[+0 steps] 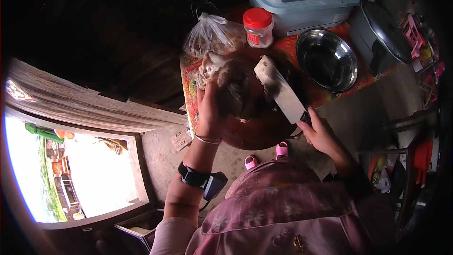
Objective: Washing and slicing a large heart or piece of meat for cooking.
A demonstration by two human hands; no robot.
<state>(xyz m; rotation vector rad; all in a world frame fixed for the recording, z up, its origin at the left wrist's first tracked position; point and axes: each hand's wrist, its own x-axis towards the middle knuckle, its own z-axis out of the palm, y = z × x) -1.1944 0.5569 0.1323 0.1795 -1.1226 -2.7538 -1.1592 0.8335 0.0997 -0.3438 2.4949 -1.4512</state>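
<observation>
A round, dark reddish-brown chopping board (254, 138) lies before me at the table's near edge. At its left side, my left hand (209, 108) is against a pale and dark, wet-looking mass (212, 67), perhaps meat; the shaded fingers are hard to make out. My right hand (316, 129) grips the black handle of a broad cleaver (281, 94). The blade slants up and left over the board, with bits stuck to it. Dark pieces lie in shadow between the hand and the blade.
Behind the board stand a knotted clear plastic bag (210, 35), a red-lidded jar (258, 28) and a large blue-grey lidded bin (304, 10). A steel bowl (326, 60) and a grey lidded pot (378, 39) are at the right. A bright doorway (138, 170) opens at the left.
</observation>
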